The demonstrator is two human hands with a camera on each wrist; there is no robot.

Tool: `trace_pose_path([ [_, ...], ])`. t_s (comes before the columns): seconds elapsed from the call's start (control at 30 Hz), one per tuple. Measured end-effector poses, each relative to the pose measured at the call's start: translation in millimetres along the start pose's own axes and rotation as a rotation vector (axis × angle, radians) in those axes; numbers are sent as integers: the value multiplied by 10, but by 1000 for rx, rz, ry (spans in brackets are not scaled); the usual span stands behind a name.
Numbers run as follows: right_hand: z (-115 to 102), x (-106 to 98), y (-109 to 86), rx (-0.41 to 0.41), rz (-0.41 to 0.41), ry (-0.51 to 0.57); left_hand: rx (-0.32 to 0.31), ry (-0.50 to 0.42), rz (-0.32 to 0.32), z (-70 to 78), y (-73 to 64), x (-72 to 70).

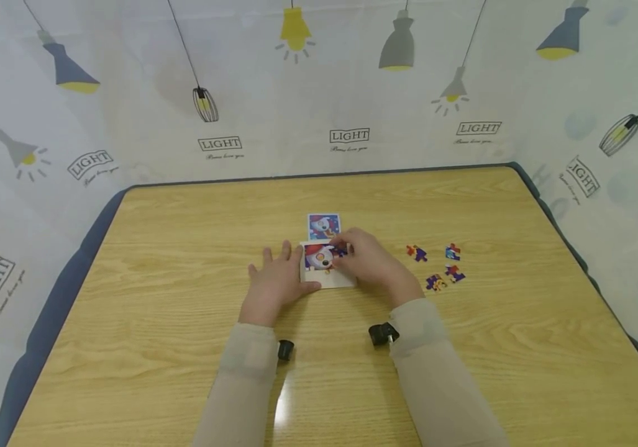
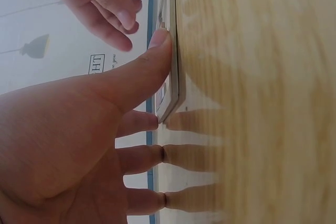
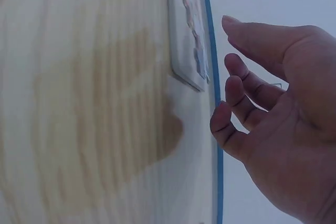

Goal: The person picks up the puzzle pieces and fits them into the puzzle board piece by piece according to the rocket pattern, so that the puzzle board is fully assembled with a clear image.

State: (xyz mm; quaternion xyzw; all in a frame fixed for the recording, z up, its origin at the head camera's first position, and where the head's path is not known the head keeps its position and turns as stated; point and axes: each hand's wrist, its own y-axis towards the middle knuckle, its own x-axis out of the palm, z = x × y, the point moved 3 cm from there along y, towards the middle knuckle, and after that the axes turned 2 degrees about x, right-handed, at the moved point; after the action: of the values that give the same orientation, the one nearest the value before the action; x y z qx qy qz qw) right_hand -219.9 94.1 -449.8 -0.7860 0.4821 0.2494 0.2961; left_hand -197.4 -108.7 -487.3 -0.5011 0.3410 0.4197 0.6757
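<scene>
A thin white puzzle tray (image 1: pixel 327 281) lies on the table with joined jigsaw pieces (image 1: pixel 317 256) across its upper part, showing a white face and red shapes. Bare tray shows along the bottom. My left hand (image 1: pixel 279 276) spreads at the tray's left side, fingertips on the table; in the left wrist view its thumb (image 2: pixel 157 51) rests on the tray's edge. Over the tray's right part hovers my right hand (image 1: pixel 371 264), fingers loosely bent. The right wrist view shows a gap between thumb (image 3: pixel 252 35) and fingers, with no piece visible there.
A small printed picture card (image 1: pixel 324 226) lies just beyond the tray. To the right are several loose jigsaw pieces in small groups, among them a blue-and-red piece (image 1: pixel 453 251) and a purple-and-yellow cluster (image 1: pixel 436 283). A lamp-print cloth (image 1: pixel 285 149) surrounds the wooden table (image 1: pixel 156 310).
</scene>
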Motion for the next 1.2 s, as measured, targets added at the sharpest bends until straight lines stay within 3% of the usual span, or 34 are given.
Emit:
trace_pose_path([
  [0.2,85,-234,-137,22,52,-22,-11,-10,-2,11,-30,-22],
  [0.37,303,-540,-345,20,114,-32,-11,-8,-3,49,-91,-51],
  [0.63,659,-960,-733,78,225,-26,-4,-21,-3,182,-291,-240],
  [0.97,903,-1143,-976,126,272,-68,-7,-10,-5,192,-300,-264],
  [1.2,1092,-1164,-1085,191,247,-88,-10,-41,-10,176,-287,-244],
])
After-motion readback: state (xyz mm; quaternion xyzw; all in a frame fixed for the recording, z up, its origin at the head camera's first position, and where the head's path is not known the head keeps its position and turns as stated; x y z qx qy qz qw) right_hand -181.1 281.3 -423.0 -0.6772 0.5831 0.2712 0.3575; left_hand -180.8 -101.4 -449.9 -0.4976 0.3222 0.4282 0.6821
